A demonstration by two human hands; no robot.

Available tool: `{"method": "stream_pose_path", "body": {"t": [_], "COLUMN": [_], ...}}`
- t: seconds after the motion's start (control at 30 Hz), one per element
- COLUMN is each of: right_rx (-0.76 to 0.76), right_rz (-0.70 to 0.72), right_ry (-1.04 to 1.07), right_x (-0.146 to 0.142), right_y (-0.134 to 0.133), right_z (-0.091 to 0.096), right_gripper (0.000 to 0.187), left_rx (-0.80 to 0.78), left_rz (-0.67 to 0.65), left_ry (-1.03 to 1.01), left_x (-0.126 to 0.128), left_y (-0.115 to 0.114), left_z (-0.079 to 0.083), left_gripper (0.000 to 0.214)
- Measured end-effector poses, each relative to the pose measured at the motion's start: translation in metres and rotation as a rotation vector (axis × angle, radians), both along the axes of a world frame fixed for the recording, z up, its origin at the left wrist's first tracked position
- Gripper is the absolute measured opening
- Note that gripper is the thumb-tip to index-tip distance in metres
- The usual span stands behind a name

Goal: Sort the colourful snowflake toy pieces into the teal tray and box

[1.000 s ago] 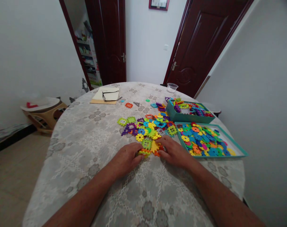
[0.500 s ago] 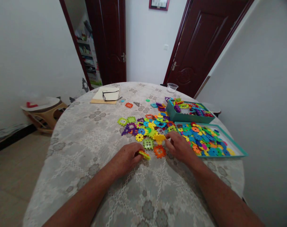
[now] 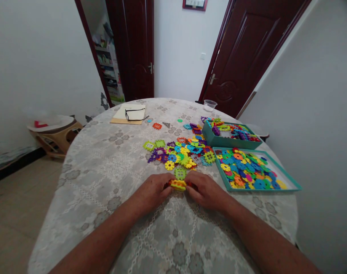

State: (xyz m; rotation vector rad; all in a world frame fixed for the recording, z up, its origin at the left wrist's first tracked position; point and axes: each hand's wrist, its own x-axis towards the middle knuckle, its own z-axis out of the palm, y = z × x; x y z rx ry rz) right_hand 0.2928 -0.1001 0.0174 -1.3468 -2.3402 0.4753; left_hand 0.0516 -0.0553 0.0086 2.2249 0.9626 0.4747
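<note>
Just in front of the pile, my left hand (image 3: 153,190) is closed on the left end of a small stack of yellow and orange plastic building pieces (image 3: 178,185). Opposite it, my right hand (image 3: 206,189) pinches the right end of the same stack, so both hands meet there. A bit of orange-red shows under the right fingers; I cannot tell whether it is part of the stack. Directly beyond the fingers lies a light green window-shaped piece (image 3: 180,173). A yellow flower-shaped disc (image 3: 169,165) rests to its left, at the near edge of the mixed pile (image 3: 187,150).
To the right, a teal box lid (image 3: 287,187) holds many flower discs. Behind it stands a teal box (image 3: 233,143) full of pieces. Glasses (image 3: 135,114) lie on a notepad (image 3: 119,121) at the far left, and a clear plastic bowl (image 3: 210,105) stands at the back.
My right hand has moved left and toward me, from the yellow piece by the pile to the stack in my left hand. It now covers where the orange square piece lay.
</note>
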Motion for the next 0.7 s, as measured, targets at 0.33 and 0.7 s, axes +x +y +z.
{"method": "stream_pose_path", "body": {"t": [0.33, 0.7], "right_rx": [0.136, 0.242], "right_rz": [-0.137, -0.180], "right_ry": [-0.176, -0.075], "right_x": [-0.008, -0.006], "right_y": [0.011, 0.017], "right_z": [-0.019, -0.028], "right_gripper": [0.007, 0.013], "left_rx": [-0.004, 0.020], "left_rz": [0.011, -0.003], "left_ry": [0.058, 0.053], "left_x": [-0.008, -0.006], "left_y": [0.002, -0.001], "left_z": [0.014, 0.011], "left_gripper": [0.012, 0.015]}}
